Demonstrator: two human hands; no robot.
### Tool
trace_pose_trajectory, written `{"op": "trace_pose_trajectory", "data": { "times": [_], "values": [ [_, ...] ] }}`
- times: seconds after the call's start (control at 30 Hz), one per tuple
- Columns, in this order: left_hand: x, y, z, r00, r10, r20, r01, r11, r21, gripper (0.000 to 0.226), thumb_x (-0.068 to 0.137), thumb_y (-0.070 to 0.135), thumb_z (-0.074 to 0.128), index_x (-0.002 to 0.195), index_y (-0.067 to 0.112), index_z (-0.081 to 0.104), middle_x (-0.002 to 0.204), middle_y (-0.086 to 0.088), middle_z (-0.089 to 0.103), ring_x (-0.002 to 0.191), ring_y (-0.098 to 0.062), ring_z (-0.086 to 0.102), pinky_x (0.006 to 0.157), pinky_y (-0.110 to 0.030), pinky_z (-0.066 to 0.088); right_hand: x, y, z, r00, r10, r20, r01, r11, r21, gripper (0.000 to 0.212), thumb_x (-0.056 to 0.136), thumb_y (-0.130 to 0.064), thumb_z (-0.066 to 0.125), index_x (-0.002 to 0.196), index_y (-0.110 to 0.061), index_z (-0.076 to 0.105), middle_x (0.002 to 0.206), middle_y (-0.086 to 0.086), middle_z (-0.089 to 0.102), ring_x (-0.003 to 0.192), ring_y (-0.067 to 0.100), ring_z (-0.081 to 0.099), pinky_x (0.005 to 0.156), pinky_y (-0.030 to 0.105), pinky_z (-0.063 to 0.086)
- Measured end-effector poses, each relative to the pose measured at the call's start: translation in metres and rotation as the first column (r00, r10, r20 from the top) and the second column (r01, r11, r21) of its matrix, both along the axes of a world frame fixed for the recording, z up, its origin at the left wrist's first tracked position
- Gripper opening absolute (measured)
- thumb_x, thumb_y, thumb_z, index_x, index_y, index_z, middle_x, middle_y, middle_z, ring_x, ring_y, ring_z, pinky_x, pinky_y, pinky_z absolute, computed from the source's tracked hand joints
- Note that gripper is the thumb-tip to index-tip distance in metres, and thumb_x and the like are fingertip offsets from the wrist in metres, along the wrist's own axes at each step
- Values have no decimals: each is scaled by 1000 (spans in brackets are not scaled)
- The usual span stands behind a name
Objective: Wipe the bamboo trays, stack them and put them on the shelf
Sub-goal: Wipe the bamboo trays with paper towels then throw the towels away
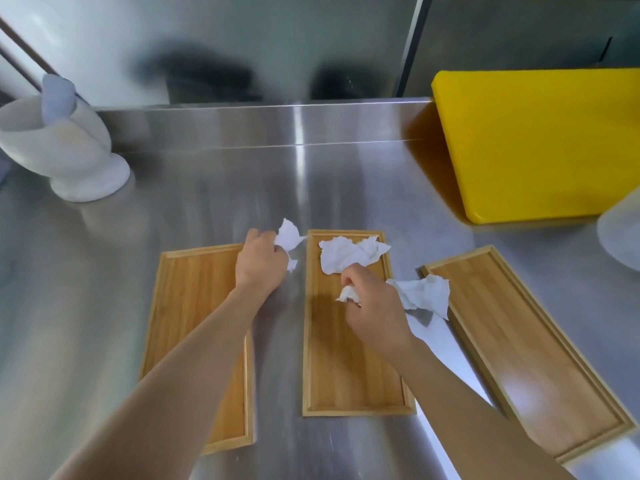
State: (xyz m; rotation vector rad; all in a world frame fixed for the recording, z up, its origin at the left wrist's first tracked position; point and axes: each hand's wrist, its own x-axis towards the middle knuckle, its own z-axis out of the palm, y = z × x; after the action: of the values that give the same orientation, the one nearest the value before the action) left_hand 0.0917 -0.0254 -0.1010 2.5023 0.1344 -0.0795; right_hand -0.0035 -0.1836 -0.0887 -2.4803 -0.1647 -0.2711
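Note:
Three flat bamboo trays lie side by side on a steel counter: the left tray [187,306], the middle tray [349,372] and the right tray [519,341]. My left hand [261,263] is over the far right corner of the left tray, closed around a small piece of white paper towel [289,237]. My right hand [375,306] hovers over the middle tray, gripping a larger crumpled paper towel [426,294] that trails to the right. Another loose paper towel [349,252] lies on the far end of the middle tray.
A thick yellow cutting board [540,143] leans at the back right. A white stone mortar with a pestle [65,143] stands at the back left. A white container's edge [623,233] shows at the far right. A steel backsplash [242,46] rises behind the counter.

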Motion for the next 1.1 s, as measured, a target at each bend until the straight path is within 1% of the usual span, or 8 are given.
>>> {"op": "trace_pose_trajectory", "data": {
  "times": [0.13, 0.2, 0.3, 0.4, 0.57, 0.87, 1.03, 1.1],
  "values": [
    [3, -8, 12, 996, 93, -4, -93, 991, -96, 21, 79, -2, 36, 60, 5, 41, 72, -13, 49, 69, -32, 40, 57, -32, 29, 3, -20, 10, 990, -80, 112, 85, 995, -44, 22, 73, -8, 53, 91, -6, 65, 78, 10, 72, 59, 24, 64, 48, 20, 45],
    [1, -16, 19, 997, 76, 12, -74, 991, -108, 25, 78, -1, 35, 56, 9, 31, 59, -11, 42, 62, -29, 34, 52, -33, 25, 4, -33, 14, 979, -130, 155, 144, 986, -82, 25, 75, -17, 47, 88, -7, 66, 78, 9, 72, 55, 23, 62, 46, 14, 34],
    [-3, -31, 27, 998, 6, 55, 0, 995, -104, 31, 87, 9, 38, 58, 12, 28, 56, -3, 33, 56, -25, 30, 48, -32, 20, 7, -51, 18, 948, -245, 204, 275, 951, -140, 29, 80, -27, 44, 89, -8, 65, 89, 9, 68, 56, 26, 62, 46, 18, 36],
    [-9, -49, 34, 993, -95, 66, 99, 993, -64, 30, 96, 37, 40, 88, 10, 51, 74, -5, 54, 68, -26, 50, 60, -32, 38, 10, -66, 9, 929, -370, -4, 357, 898, -258, 37, 87, -41, 53, 112, -14, 56, 119, 4, 56, 83, 26, 65, 60, 27, 45],
    [-15, -69, 27, 963, -268, -6, 265, 945, 191, 53, 91, 58, 40, 128, 21, 43, 112, -12, 67, 100, -36, 63, 79, -39, 49, 0, -74, -11, 880, -383, -281, 281, 896, -343, 64, 79, -60, 53, 125, -17, 43, 131, 2, 49, 108, 27, 57, 79, 37, 48],
    [-20, -76, 5, 914, -350, -205, 400, 862, 312, 55, 89, 54, 43, 137, 28, 38, 128, -3, 59, 108, -32, 60, 73, -33, 39, -8, -69, -31, 955, -289, -69, 251, 908, -337, 23, 85, -28, 60, 93, -6, 63, 80, 9, 69, 69, 31, 64, 50, 26, 32],
    [-24, -71, 5, 917, -355, -181, 397, 858, 325, 29, 91, 25, 43, 118, 19, 51, 93, -5, 69, 84, -30, 63, 65, -31, 44, -13, -70, -33, 957, -289, -28, 264, 907, -329, 13, 80, -19, 66, 79, -6, 64, 64, 7, 68, 53, 28, 62, 41, 13, 16],
    [-28, -69, 9, 924, -333, -187, 375, 884, 279, 22, 83, 11, 45, 101, 16, 58, 83, -3, 69, 76, -28, 62, 65, -32, 48, -17, -69, -30, 956, -294, -13, 276, 912, -303, 15, 84, -20, 60, 81, -6, 64, 67, 7, 68, 56, 28, 62, 42, 18, 28]
  ]
}}
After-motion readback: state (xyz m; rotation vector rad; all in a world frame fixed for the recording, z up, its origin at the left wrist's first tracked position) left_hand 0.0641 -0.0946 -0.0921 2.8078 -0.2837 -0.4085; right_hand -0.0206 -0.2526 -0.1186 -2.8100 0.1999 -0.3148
